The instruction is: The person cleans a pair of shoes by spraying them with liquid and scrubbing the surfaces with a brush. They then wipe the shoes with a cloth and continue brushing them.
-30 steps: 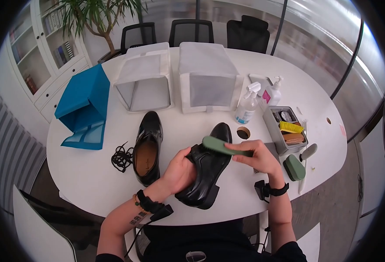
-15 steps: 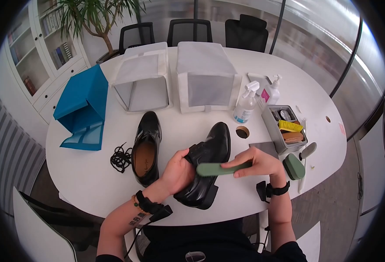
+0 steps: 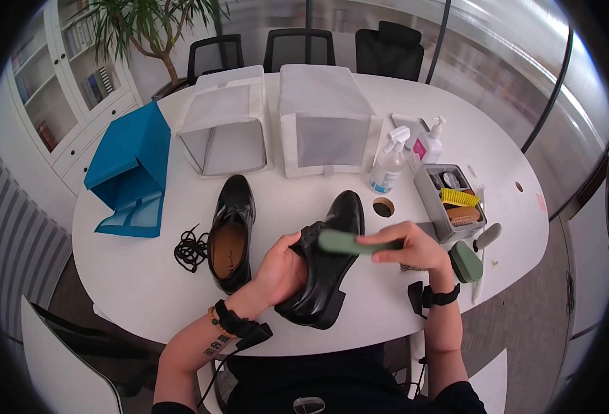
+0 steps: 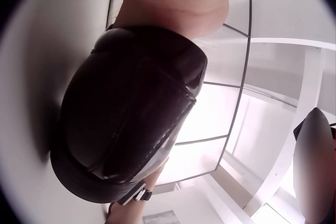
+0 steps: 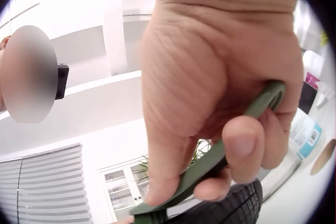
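Observation:
The left hand (image 3: 282,276) holds a black leather shoe (image 3: 325,279) tilted on its side, its fingers inside the opening. In the left wrist view the shoe's heel end (image 4: 126,108) fills the middle below that hand. A green-handled brush (image 3: 342,242) is gripped by the right hand (image 3: 411,247), its head over the shoe's side near the lacing area. In the right wrist view, thumb and fingers (image 5: 244,145) curl round the green handle (image 5: 202,171). The other black shoe (image 3: 234,200) stands upright to the left, beside a bundle of black laces (image 3: 191,249).
A blue box (image 3: 133,155) and two pale fabric boxes (image 3: 225,114) stand behind. On the right are a spray bottle (image 3: 387,165), a pump bottle (image 3: 430,143), a grey tray (image 3: 437,207) of brushes, another green brush (image 3: 466,262) and a pale-handled one (image 3: 487,237).
The brush moved down along the shoe toward the heel, then back up and away from the person. The left hand keeps its hold and the shoe has barely moved.

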{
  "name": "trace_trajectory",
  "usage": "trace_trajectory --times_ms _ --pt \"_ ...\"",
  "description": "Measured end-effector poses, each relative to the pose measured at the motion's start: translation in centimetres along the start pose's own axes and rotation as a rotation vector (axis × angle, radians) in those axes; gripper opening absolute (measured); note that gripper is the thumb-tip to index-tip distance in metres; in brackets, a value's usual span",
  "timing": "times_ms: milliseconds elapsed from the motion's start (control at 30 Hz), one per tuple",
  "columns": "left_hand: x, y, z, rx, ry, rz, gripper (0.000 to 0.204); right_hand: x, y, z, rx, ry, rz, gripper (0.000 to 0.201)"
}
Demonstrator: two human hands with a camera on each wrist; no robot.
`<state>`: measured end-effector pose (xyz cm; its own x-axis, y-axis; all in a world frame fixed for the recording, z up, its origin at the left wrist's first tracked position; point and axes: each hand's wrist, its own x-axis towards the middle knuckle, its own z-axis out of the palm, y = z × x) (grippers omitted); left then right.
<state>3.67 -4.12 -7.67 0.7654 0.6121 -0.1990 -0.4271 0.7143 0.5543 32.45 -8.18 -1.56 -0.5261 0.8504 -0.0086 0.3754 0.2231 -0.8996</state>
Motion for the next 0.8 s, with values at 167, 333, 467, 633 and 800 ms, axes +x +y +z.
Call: trace_trajectory --times_ms 167,333,467,633,800 --pt "0.1 -0.1 0.1 0.001 0.002 0.001 0.060 -0.2 0.1 -0.3 0.010 0.006 -0.030 0.040" --pt "0.1 -0.1 0.2 0.010 0.001 0.016 0.059 -0.2 0.1 -0.3 0.075 -0.118 0.030 0.042" --pt "0.1 -0.1 0.2 0.022 0.007 0.015 0.061 0.0 0.7 -0.2 -0.009 0.116 -0.015 0.043" --pt "0.0 0.1 0.5 0.045 0.007 -0.003 0.063 -0.3 0.2 -0.4 0.008 0.036 0.016 0.043" --pt "0.1 0.0 0.4 0.047 -0.003 0.005 0.062 -0.3 0.3 -0.5 0.018 -0.027 0.002 0.044"
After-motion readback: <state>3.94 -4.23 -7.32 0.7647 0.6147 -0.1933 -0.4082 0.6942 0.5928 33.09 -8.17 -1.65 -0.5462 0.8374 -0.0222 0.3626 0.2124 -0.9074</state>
